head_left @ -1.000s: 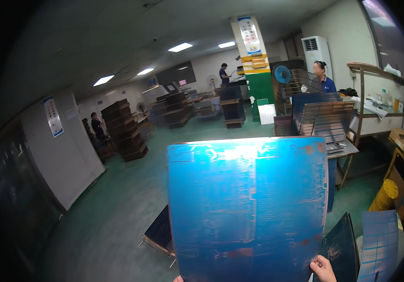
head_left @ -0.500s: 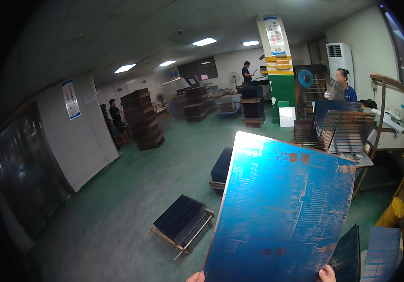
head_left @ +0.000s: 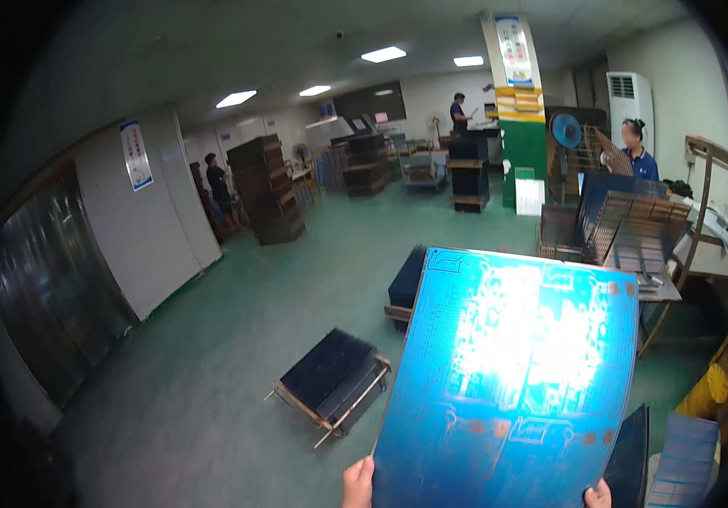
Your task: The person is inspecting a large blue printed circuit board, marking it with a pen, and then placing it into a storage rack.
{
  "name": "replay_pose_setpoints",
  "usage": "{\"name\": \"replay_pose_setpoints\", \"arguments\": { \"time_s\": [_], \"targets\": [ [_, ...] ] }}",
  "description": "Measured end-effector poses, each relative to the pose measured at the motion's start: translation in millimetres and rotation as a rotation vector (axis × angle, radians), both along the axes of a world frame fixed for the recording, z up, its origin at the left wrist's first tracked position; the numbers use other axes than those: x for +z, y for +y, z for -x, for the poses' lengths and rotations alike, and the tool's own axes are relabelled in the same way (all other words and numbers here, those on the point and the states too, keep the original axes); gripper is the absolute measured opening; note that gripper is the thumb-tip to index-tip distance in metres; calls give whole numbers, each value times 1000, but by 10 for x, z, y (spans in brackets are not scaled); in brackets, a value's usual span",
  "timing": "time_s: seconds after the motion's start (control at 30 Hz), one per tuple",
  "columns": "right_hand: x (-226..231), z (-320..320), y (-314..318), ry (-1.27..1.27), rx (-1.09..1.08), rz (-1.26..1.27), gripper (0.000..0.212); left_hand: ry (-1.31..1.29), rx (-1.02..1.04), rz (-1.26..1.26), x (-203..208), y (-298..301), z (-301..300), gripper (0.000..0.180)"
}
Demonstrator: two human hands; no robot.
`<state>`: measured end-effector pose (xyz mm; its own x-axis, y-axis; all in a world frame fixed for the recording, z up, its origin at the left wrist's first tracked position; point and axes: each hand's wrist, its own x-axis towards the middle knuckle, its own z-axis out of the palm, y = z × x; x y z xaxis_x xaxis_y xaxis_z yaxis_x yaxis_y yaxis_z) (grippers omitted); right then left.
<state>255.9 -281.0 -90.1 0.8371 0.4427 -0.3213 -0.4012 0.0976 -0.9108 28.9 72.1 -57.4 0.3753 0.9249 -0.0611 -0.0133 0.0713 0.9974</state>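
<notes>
A large blue circuit board panel [head_left: 440, 381] with copper-coloured traces stands tilted up in front of me, a bright glare across its upper middle. My left hand [head_left: 358, 484] grips its left edge near the bottom, thumb on the face. At the lower right edge, my right hand [head_left: 598, 494] pinches the panel, its thumb also showing on the front. The fingers behind the panel are hidden, and its bottom edge runs out of view.
On the green floor at left stands a rack of dark panels [head_left: 334, 372]; another rack [head_left: 405, 284] is partly behind my panel. More panels [head_left: 681, 461] lean at lower right, near a yellow bag [head_left: 703, 391]. A co-worker [head_left: 639, 157] handles a panel beyond a cluttered table [head_left: 664, 292].
Glare has spread from the panel's upper left corner to its middle, and a different trace pattern shows. Both hands appear slightly higher in view, still holding the panel. The room has shifted slightly right.
</notes>
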Motion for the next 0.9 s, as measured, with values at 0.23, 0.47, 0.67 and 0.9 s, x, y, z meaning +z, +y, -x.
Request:
{"name": "replay_pose_setpoints", "arguments": {
  "time_s": [0.23,0.47,0.67,0.9],
  "targets": [
    [709,42,375,-473,-97,-21,36,-104,-239,355,-817,301,-312,31],
    [1101,66,606,-621,-155,159,29,121,-246,131,-1581,310,-126,22],
    [1135,61,1107,-658,-193,78,28,-79,-110,309,-1490,288,-71,22],
    [958,305,2036,-630,-78,258,23,-148,-47,383,-1398,363,-77,24]
  ]
}}
